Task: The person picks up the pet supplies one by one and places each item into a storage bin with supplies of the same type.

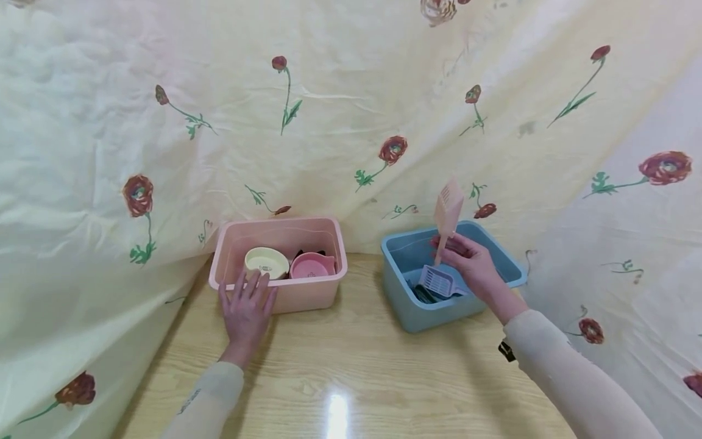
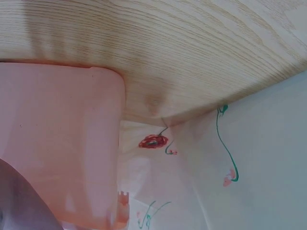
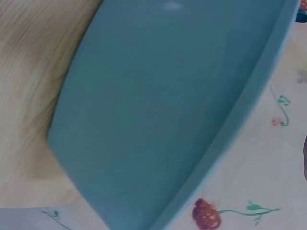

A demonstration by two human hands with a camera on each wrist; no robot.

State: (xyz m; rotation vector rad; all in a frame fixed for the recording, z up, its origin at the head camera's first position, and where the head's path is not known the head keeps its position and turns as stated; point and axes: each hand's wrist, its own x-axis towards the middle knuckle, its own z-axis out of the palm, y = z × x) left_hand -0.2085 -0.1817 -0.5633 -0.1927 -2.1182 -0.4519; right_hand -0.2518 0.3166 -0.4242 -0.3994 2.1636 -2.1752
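My right hand (image 1: 476,269) grips a pink litter scoop (image 1: 449,207) by its handle, slotted head upward, above the blue bin (image 1: 439,314). Inside that bin lie a lavender litter scoop (image 1: 437,281) and some dark items (image 1: 424,295). On the left, my left hand (image 1: 247,316) rests on the front rim of the pink bin (image 1: 307,297), fingers extended over the edge. A cream bowl (image 1: 266,261) and a pink cat-eared bowl (image 1: 311,266) sit in it. The outer wall of the blue bin (image 3: 158,100) fills most of the right wrist view.
Both bins stand on a wood-grain table (image 1: 307,378), apart from each other. A flower-printed cloth (image 1: 340,110) hangs right behind them and along both sides. In the left wrist view, the pink bin's outer wall (image 2: 62,124) stands near the cloth.
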